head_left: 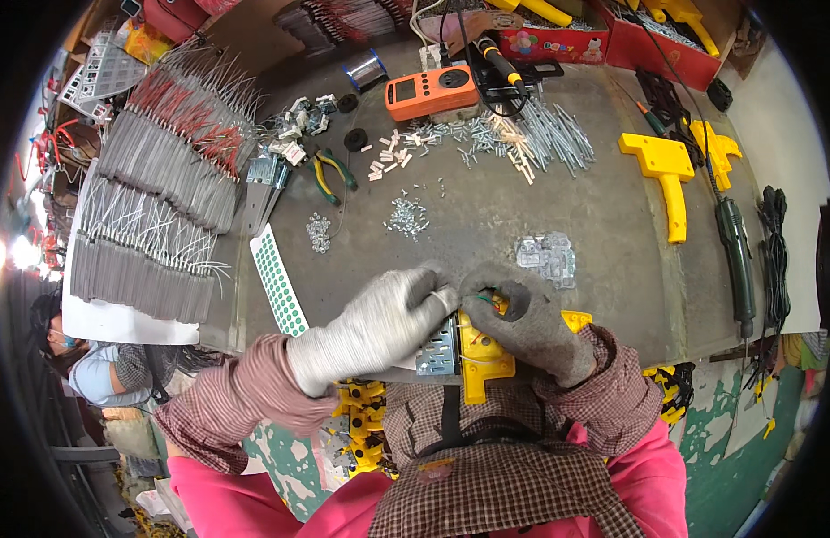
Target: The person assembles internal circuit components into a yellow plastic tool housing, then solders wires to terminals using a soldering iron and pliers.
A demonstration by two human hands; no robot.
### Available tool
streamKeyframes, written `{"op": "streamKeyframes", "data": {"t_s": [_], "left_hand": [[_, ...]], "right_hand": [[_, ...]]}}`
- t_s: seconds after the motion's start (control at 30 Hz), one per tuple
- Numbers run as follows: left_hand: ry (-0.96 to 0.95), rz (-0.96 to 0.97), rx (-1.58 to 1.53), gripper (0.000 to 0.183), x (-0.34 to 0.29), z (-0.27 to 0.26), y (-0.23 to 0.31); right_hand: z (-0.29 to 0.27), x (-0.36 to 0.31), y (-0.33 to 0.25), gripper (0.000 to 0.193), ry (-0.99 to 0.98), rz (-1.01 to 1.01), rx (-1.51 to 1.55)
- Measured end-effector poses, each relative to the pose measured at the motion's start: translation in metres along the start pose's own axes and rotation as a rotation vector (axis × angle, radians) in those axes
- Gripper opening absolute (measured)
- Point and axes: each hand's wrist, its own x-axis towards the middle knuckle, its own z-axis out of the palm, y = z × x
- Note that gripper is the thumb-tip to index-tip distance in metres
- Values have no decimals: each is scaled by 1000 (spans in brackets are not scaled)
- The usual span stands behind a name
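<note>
My left hand (375, 321), in a white knit glove, is closed, with thumb and fingertips pressed together. What it pinches is hidden. My right hand (533, 316), in a worn grey glove, curls close beside it with its fingertips brought together. A bit of green wire (485, 299) shows at those fingers; whether they grip it is hard to see. Below both hands, at the table's near edge, lies a yellow plastic tool housing (487, 363) with thin wires in it. Against its left side is a perforated metal plate (437, 352). The right hand partly covers the housing.
Small screws (406, 218), nuts (318, 233) and clear plastic parts (548, 258) lie ahead. Behind them are long screws (558, 134), pliers (332, 175) and an orange meter (431, 92). Bundled wired elements (146, 260) fill the left; yellow housings (661, 170) and an electric screwdriver (736, 260) lie right.
</note>
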Motion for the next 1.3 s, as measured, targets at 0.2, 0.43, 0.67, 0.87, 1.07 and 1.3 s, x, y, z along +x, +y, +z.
{"op": "streamKeyframes", "data": {"t_s": [0.2, 0.43, 0.67, 0.87, 1.07, 1.3], "left_hand": [[-9, -18, 107, 26, 1, -15, 7], [-31, -430, -707, 22, -7, 13, 1], [331, -56, -142, 12, -3, 35, -3], [208, -289, -124, 14, 25, 8, -45], [392, -289, 321, 26, 64, 2, -149], [387, -411, -82, 19, 65, -5, -116]], "right_hand": [[-1, 2, -8, 20, -7, -19, -147], [-2, 4, -6, 20, 2, -21, -177], [-3, 5, -16, 23, -23, -38, -178], [4, -1, -1, 16, 87, -129, -433], [10, 6, -14, 17, 28, -182, -407], [1, 3, -8, 17, -97, -110, -342]]}}
